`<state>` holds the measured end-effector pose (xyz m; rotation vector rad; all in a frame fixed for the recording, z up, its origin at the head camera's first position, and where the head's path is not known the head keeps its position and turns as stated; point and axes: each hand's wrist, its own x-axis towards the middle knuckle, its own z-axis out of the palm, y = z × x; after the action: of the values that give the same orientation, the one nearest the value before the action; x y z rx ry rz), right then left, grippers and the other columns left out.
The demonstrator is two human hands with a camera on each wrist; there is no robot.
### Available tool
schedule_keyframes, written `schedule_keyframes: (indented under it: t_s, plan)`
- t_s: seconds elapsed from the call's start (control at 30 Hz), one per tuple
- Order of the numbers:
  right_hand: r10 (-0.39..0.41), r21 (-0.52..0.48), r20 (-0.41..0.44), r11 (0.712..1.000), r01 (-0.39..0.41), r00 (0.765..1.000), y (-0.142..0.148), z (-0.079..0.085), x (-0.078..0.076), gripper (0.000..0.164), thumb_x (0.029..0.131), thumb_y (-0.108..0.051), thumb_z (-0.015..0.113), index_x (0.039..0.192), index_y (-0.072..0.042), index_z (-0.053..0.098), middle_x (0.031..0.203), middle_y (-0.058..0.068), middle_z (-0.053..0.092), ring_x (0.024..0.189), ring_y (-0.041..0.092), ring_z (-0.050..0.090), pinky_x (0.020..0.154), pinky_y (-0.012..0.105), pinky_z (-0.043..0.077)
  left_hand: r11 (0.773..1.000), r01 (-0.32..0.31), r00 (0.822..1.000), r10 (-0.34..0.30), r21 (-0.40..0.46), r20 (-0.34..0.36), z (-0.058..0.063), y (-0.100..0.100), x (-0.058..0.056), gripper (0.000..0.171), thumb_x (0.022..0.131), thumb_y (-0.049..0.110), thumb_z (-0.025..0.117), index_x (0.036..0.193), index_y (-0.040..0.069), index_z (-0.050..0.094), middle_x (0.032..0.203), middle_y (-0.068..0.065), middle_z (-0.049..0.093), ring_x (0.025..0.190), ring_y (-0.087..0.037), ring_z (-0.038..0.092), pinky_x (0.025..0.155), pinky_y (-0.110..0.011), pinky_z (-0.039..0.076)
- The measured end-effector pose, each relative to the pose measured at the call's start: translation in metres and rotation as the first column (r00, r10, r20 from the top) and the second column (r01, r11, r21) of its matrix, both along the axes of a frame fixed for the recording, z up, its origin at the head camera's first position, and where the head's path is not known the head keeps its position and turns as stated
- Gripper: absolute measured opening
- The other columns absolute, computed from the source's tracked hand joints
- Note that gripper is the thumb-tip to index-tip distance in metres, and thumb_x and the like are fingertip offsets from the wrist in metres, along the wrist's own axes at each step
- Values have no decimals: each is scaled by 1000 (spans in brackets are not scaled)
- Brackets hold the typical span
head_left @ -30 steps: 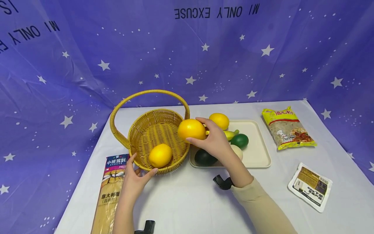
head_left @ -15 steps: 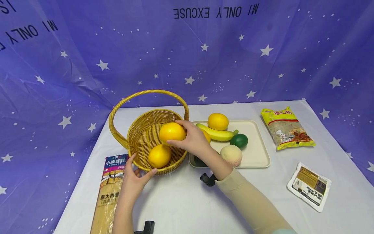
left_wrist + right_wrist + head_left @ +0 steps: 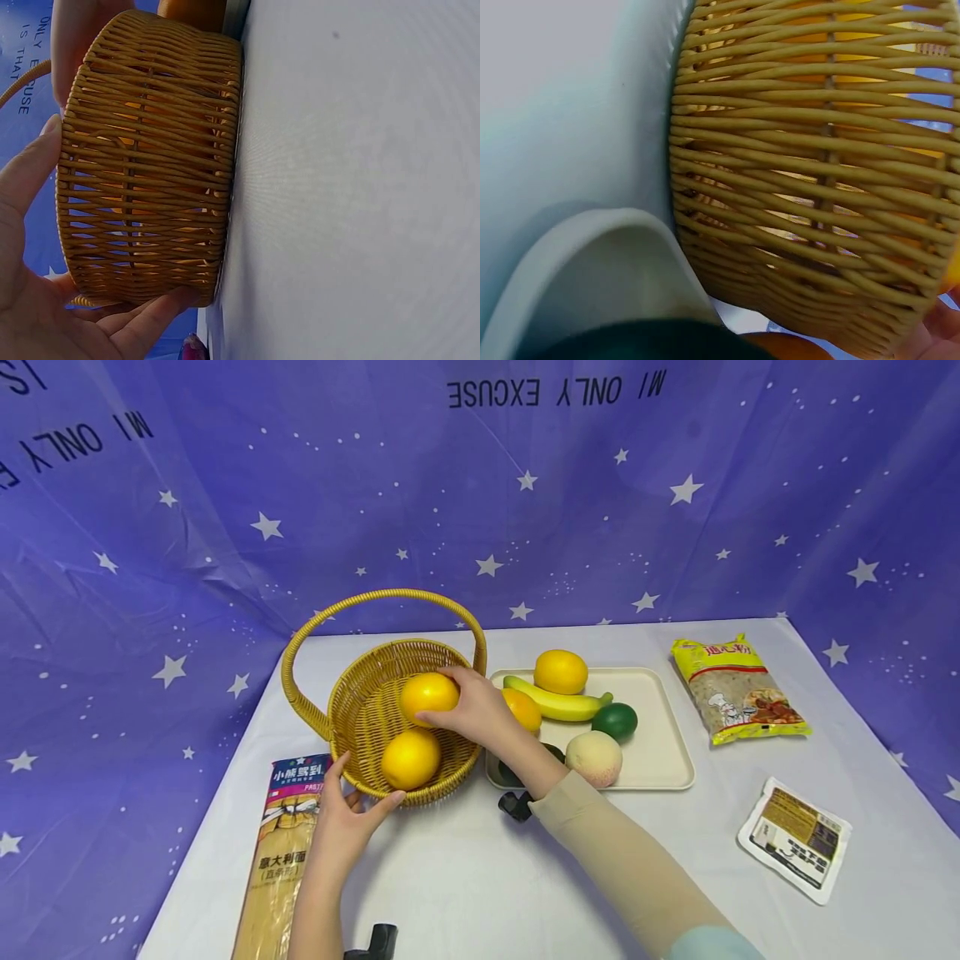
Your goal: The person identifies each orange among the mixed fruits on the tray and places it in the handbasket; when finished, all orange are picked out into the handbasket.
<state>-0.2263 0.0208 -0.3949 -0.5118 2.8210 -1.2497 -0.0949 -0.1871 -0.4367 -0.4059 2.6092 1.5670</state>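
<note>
A round yellow wicker basket with a tall arched handle stands on the white table. My left hand grips its near left side, thumb at the rim and fingers against the outer wall, as the left wrist view shows on the woven basket. Inside the basket, my right hand holds an orange between thumb and fingers. It is just behind a second orange lying in the basket. The right wrist view is mostly filled by the basket's wall.
Right of the basket, a cream tray bears a banana, a peach, green fruit, dark fruit and orange-yellow fruit. A pasta pack lies left; a yellow food bag and white pouch lie right.
My right hand has carried the orange left from over the tray's edge into the basket and lowered it. The left hand has stayed on the basket.
</note>
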Motion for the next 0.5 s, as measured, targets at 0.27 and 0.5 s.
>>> schedule_keyframes:
  t_s: [0.27,0.5]
  plan:
    - [-12,40,30,999,11,999,-12,-7,-9,83,74,-56,76,140,-13,49,134,5,55,114,22,56,95,39,47,1000,10,1000,-10,15,0,2,2,1,109,79,48,76,155,23,3,156,-25,9,132,-46,36,103,-51,40]
    - [-14,103,34,995,11,999,-21,-8,-13,81,76,-55,75,139,-11,50,130,6,57,110,22,58,92,38,49,1000,3,1000,-3,19,0,2,2,1,109,79,47,77,155,22,3,155,-26,10,132,-46,36,102,-51,40]
